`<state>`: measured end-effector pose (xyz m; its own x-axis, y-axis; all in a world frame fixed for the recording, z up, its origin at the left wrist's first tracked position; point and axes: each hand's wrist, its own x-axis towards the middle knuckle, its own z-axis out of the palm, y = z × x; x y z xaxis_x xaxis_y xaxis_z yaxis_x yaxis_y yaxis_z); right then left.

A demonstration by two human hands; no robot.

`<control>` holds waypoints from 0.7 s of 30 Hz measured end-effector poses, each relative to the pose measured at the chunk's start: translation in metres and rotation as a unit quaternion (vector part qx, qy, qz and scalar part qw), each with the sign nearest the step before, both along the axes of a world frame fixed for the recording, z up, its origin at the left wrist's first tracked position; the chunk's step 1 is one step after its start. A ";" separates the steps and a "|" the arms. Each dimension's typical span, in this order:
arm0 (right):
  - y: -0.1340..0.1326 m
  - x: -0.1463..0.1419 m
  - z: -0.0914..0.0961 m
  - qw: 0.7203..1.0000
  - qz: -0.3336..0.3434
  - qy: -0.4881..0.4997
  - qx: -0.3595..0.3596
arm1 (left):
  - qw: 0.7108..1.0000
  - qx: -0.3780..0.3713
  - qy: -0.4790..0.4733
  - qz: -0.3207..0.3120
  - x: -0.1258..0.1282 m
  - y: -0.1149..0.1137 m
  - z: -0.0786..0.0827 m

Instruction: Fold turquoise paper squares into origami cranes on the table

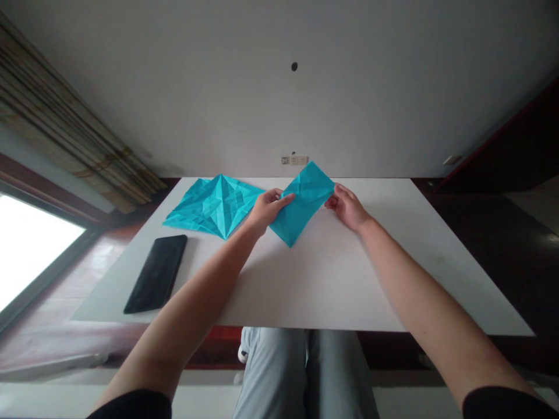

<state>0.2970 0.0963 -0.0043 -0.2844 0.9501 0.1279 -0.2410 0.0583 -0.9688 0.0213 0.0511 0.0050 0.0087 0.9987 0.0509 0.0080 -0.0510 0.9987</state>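
Note:
Between my two hands is a folded sheet of turquoise paper point(301, 203), held up over the table with one corner pointing at the wall and one toward me. My left hand point(267, 208) pinches its left side, thumb on top. At the right corner, the fingers of my right hand point(347, 206) are closed on the paper's edge. Another turquoise creased paper point(213, 206) lies on the table to the left, opened out with star-like fold lines. Part of its right end is behind my left hand.
A black phone or tablet point(157, 273) lies on the white table point(332, 291) near the left front edge, beside my left forearm. Wall sockets point(294, 160) sit just above the table's far edge. A curtain point(74, 122) hangs at the left.

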 end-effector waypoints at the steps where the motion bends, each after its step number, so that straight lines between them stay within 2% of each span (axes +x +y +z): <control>1: 0.000 0.000 -0.001 1.000 0.012 -0.010 0.011 | 0.999 -0.013 -0.046 0.003 0.003 0.000 -0.001; 4: -0.002 -0.003 -0.001 0.994 0.058 -0.082 0.049 | 0.992 -0.023 -0.124 0.005 0.011 -0.005 0.002; 7: -0.006 -0.009 0.000 0.987 0.051 -0.139 0.067 | 0.991 -0.029 -0.128 0.004 0.016 -0.010 0.006; 13: -0.004 -0.013 -0.004 0.991 -0.028 -0.107 0.072 | 0.998 0.010 -0.064 0.010 0.012 -0.005 0.001; 18: 0.002 -0.012 -0.011 0.992 -0.043 -0.092 0.072 | 0.998 0.040 -0.042 0.005 0.007 0.005 -0.010; 21: 0.003 -0.012 -0.013 0.992 -0.051 -0.075 0.082 | 0.996 0.080 -0.031 0.027 0.005 0.008 -0.013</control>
